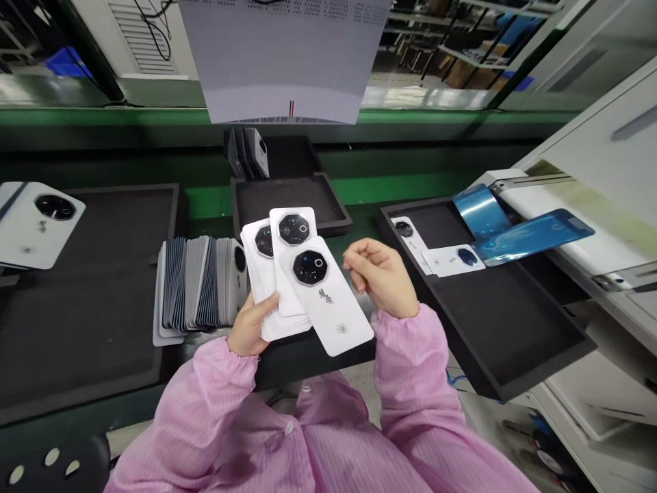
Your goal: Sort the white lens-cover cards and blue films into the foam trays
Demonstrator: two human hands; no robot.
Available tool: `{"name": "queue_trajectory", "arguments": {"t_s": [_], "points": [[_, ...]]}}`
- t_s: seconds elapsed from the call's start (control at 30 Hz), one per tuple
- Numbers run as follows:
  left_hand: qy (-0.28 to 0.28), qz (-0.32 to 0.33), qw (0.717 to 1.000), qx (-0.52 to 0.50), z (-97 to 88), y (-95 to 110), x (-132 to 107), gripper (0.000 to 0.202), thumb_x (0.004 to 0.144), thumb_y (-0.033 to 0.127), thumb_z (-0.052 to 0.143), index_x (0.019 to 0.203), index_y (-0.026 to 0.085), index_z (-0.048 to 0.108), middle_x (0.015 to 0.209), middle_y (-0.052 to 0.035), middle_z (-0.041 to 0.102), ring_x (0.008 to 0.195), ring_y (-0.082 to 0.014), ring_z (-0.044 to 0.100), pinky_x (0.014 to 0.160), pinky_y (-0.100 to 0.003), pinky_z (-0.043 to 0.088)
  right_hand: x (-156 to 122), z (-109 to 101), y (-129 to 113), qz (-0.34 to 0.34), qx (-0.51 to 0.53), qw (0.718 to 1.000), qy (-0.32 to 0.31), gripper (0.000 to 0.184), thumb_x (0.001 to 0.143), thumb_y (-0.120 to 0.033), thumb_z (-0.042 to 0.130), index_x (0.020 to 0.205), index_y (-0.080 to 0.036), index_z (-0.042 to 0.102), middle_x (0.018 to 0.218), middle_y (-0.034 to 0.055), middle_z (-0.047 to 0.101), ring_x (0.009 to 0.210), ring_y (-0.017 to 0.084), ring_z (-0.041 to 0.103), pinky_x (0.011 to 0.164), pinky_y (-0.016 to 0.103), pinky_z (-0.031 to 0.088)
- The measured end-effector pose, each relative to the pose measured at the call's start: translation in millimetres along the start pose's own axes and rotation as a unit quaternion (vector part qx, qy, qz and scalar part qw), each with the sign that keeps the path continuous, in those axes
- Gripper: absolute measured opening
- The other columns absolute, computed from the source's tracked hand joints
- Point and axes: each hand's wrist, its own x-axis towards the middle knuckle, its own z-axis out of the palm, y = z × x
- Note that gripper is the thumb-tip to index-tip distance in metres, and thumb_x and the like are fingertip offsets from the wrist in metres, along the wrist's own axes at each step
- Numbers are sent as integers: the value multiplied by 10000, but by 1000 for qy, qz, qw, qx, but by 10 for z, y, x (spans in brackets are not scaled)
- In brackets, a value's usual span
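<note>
My left hand (254, 325) grips several white phone-back panels (333, 308) fanned out in front of me, thumb lying over the lower ones. Each carries a round dark camera print near its top; the front one also has dark lettering and leans to the right. My right hand (382, 274) hovers just right of the fan, thumb and fingers curled together with nothing visible between them. To the left of the held panels stands a row of grey and dark-blue panels (200, 284), packed on edge.
A dark tray (76, 329) lies left, with white panels (44, 222) at its far end. Behind my hands is another dark tray (292, 202) with upright panels (246, 154). The right tray (513, 322) holds white panels and glossy blue sheets (534, 236). A paper sheet (287, 61) hangs ahead.
</note>
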Motion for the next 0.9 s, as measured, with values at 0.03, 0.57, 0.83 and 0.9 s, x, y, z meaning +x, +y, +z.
{"name": "queue_trajectory", "arguments": {"t_s": [0.03, 0.57, 0.83, 0.9], "points": [[-4, 3, 1000, 1, 2, 5, -2, 687, 713, 169, 684, 1340, 219, 406, 1124, -83, 672, 1077, -278, 593, 982, -404, 435, 26, 15, -22, -4, -8, 1000, -10, 181, 751, -332, 641, 723, -172, 562, 622, -36, 563, 345, 22, 399, 319, 170, 281], [11, 25, 1000, 3, 77, -71, 22, 686, 703, 132, 688, 1326, 231, 418, 1123, -91, 670, 1029, -291, 619, 911, -424, 490, -185, 71, 242, 65, -330, 941, -39, 388, 697, -572, 605, 763, -198, 525, 571, -49, 465, 507, 99, 392, 471, 226, 292], [-7, 20, 1000, 15, 44, -74, -9, 805, 615, 100, 749, 1331, 235, 406, 1109, -97, 677, 1023, -308, 620, 878, -434, 513, -71, 87, 106, -21, -281, 958, 50, 367, 737, -469, 612, 588, -190, 427, 523, -61, 388, 503, 80, 335, 467, 213, 258], [-3, 16, 1000, 17, 37, -74, -16, 828, 600, 110, 762, 1334, 236, 400, 1114, -101, 674, 1030, -314, 615, 883, -444, 508, 33, 96, 59, -52, -238, 966, 90, 318, 751, -452, 603, 639, -188, 464, 556, -53, 437, 514, 83, 367, 475, 211, 283]]}}
